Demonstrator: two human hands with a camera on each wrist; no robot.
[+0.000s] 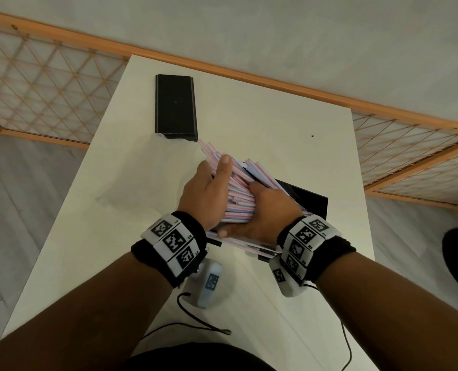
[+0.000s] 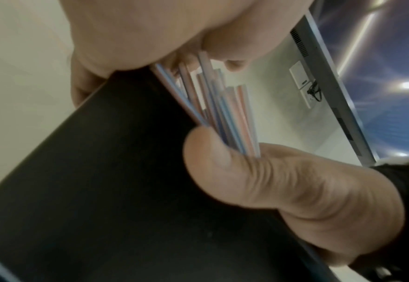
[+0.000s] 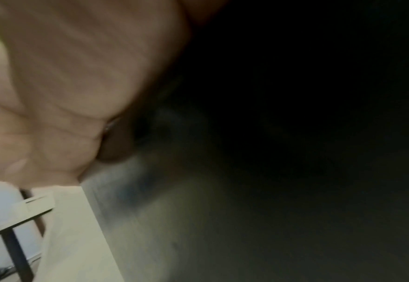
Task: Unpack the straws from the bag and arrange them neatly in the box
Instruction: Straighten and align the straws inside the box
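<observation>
White laminate makes up the surface (image 1: 262,124), and everything the task concerns sits on or just above it. Next in size is the black box (image 1: 312,202), lying open near the person's right wrist; only its far corner shows in the head view, the rest being covered by the bundle and the hands. What looks like its black lid (image 1: 175,107) lies apart, toward the far edge. A crumpled clear bag (image 1: 142,178), faint against the white, lies to the left and seems emptied. The straws (image 1: 236,194), striped pink, blue and white, are gathered in one thick bundle held over the box. The left hand (image 1: 205,194) wraps the bundle from the left with its thumb across the top; the right hand (image 1: 265,212) curls round its near end. The left wrist view shows a thumb pinching straw ends against a black wall of the box. Unpacking therefore appears finished. What remains, by this judgement, is lowering the bundle in, squaring its splayed ends, and tucking in a few loose straws (image 1: 249,246) that jut past the box's near edge.
</observation>
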